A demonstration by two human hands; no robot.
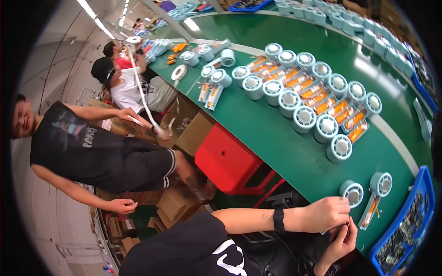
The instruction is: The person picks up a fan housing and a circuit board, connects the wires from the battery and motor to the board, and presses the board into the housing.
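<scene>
My left hand (326, 214), with a black band (279, 218) at its wrist, is closed in a pinch at the lower right. Just below it, my right hand (341, 243) has its thumb and fingers pressed together, tips almost meeting the left's. A small dark piece shows between them, too hidden to name. Right above my left hand is the round head of a light blue handheld fan (353, 194); whatever continues below it is covered by that hand. Beside it lies another light blue fan (381, 185), its narrow handle (369, 212) open on an orange battery and wires.
Rows of light blue fans (304, 118) with orange batteries fill the green table (239, 126). A blue bin (426, 193) of small dark parts stands at the right edge. A red stool (225, 158) is under the table's edge. A co-worker (87, 147) stands left, holding a white strip.
</scene>
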